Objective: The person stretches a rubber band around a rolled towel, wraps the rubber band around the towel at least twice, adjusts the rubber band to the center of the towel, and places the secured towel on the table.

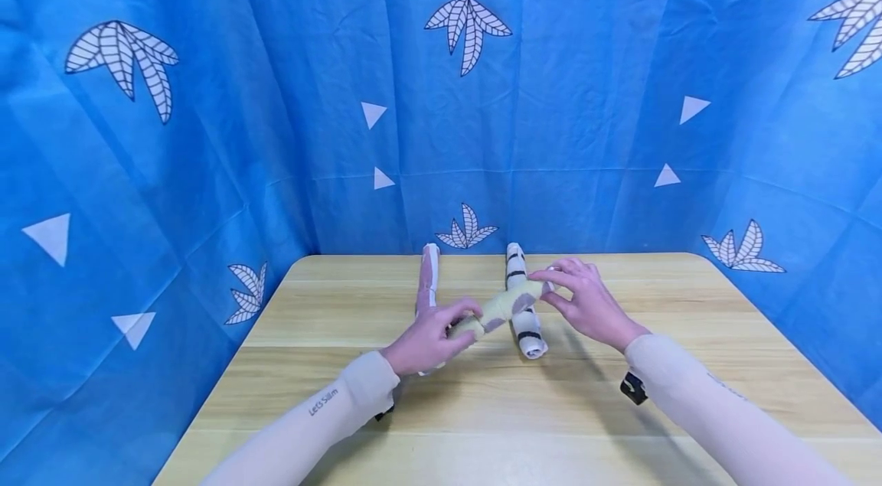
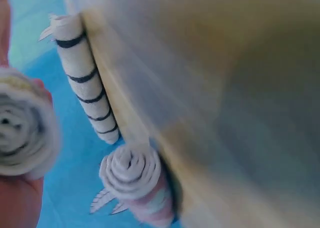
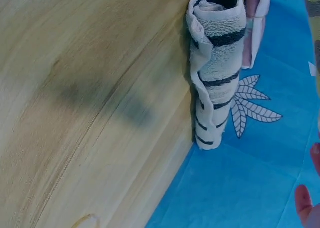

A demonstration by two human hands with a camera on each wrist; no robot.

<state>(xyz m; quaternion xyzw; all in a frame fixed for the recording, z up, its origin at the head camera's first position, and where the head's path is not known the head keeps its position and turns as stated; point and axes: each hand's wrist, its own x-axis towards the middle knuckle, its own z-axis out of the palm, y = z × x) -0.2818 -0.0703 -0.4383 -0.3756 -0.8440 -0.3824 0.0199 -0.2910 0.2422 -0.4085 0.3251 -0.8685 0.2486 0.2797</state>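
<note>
Lane between rolls: passable at its far end, between the pink roll (image 1: 426, 279) and the striped roll (image 1: 529, 327); nearer, the raised yellow roll (image 1: 503, 305) slants across it (a hand at each end).
Left side: bare tabletop (image 1: 331, 318) beside the pink roll; the left hand (image 1: 432, 337) blocks its near part.
Right side: wide bare wood, beyond the right hand (image 1: 587, 304).
Near side: room between both forearms (image 1: 723, 402).
Back: blue curtain (image 1: 586, 126) walls off the far edge.

I see a pale wood-grain tbl (image 1: 510, 425), rounded far corners. On it, 2 rolled towels lying lengthwise, well apart: pink/wht roll (image 1: 427, 279) on L, wht roll w/ blk stripes (image 1: 527, 324) on R.
</note>
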